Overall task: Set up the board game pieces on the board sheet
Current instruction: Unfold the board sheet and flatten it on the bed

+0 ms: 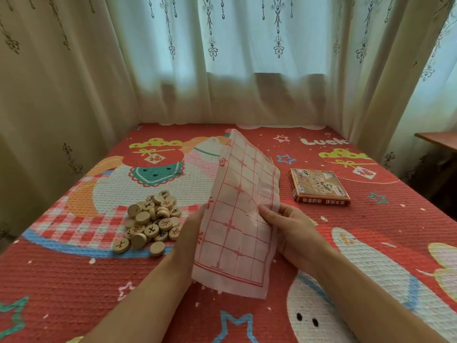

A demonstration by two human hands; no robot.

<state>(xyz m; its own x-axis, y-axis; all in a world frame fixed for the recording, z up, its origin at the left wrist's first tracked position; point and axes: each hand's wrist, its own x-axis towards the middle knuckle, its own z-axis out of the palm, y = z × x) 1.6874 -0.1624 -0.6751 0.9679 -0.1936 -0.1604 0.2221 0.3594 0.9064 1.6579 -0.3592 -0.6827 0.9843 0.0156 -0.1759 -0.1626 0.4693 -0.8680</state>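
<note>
Both hands are holding the board sheet (pixel 243 216) up off the red patterned mat (pixel 371 243), folded into a long narrow strip. Its long axis is running away from the person, the far end tilting up toward the curtains (pixel 222 70) and the near end hanging low by the forearms. The red grid is facing right and upward. The left hand (pixel 190 233) is sitting behind the sheet's left edge, mostly hidden, so I cannot tell how its fingers are gripping. The right hand (pixel 284 226) is pinching the sheet's right edge, thumb on the printed face. Left of the sheet, a heap of round wooden game pieces (pixel 150 220) is lying on the mat. Right of the sheet, the game box (pixel 320 186) is lying flat.
</note>
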